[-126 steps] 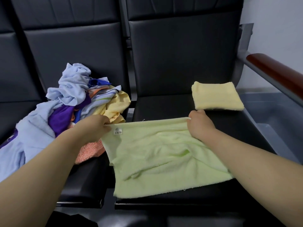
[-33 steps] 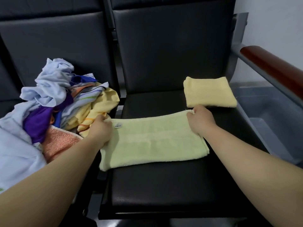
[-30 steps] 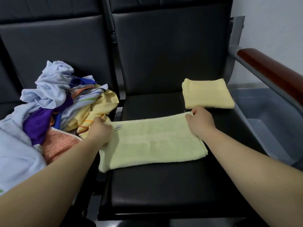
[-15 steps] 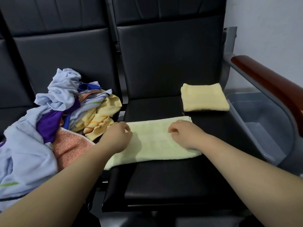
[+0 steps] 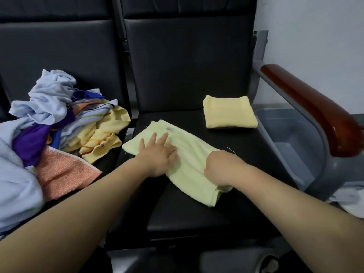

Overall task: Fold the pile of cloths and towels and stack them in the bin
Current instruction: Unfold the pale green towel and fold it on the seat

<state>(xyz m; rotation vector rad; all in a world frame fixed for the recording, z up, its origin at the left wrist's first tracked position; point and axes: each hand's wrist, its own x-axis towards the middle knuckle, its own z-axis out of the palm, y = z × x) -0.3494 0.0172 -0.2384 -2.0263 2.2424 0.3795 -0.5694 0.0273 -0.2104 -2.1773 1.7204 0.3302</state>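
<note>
A pale green towel (image 5: 189,164), folded into a long strip, lies at a slant on the black seat (image 5: 197,217). My left hand (image 5: 157,154) presses flat on its middle with straight, spread fingers. My right hand (image 5: 220,166) has its fingers curled round the towel's near right end. A folded yellow towel (image 5: 229,112) sits at the seat's back right. The unfolded pile (image 5: 57,123) of blue, purple, orange and yellow cloths covers the seat to the left. The grey bin (image 5: 291,138) stands on the floor to the right, under the armrest.
A brown wooden armrest (image 5: 315,107) on a grey metal frame runs between the seat and the bin. Black seat backs rise behind. A white cloth (image 5: 346,198) shows at the far right edge. The wall is at the right.
The towel has turned from lying square across the seat to lying at a slant. My left hand flattened onto its middle, and my right hand slid to the near right end and gripped it.
</note>
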